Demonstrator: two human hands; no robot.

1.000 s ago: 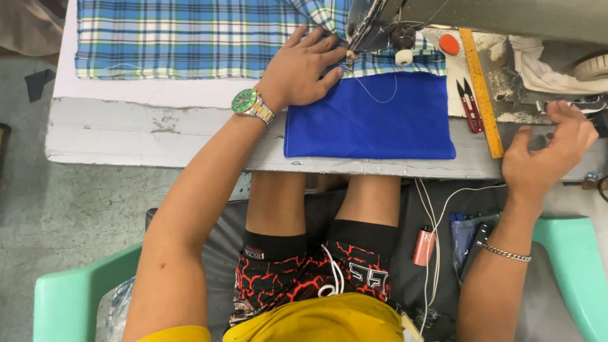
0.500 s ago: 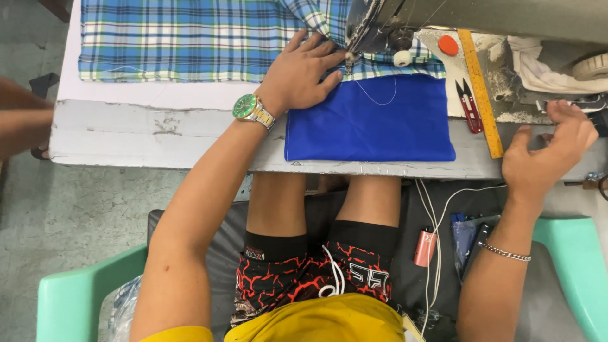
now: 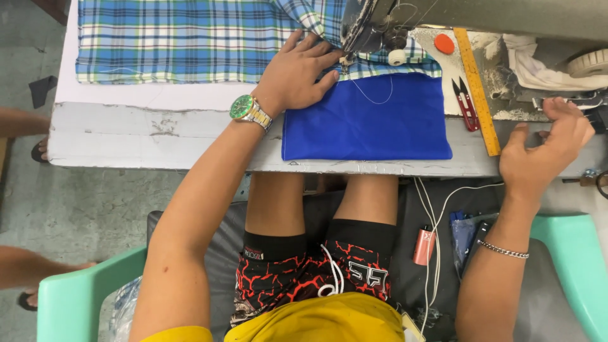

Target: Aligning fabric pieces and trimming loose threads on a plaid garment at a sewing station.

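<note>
Left hand [image 3: 297, 76] lies flat, fingers spread (palm down), while right hand [image 3: 544, 149] rests loosely curled.

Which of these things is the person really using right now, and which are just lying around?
In use: left hand, plaid cloth, blue cloth, sewing machine, right hand.
Lying about: red snips, yellow ruler, orange disc.

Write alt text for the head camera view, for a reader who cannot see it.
A seated person's left hand presses plaid fabric flat beside the needle of a sewing machine, next to a blue cloth on a worn white table. The right hand rests open at the table's right edge, near a yellow ruler and red thread snips.
</note>
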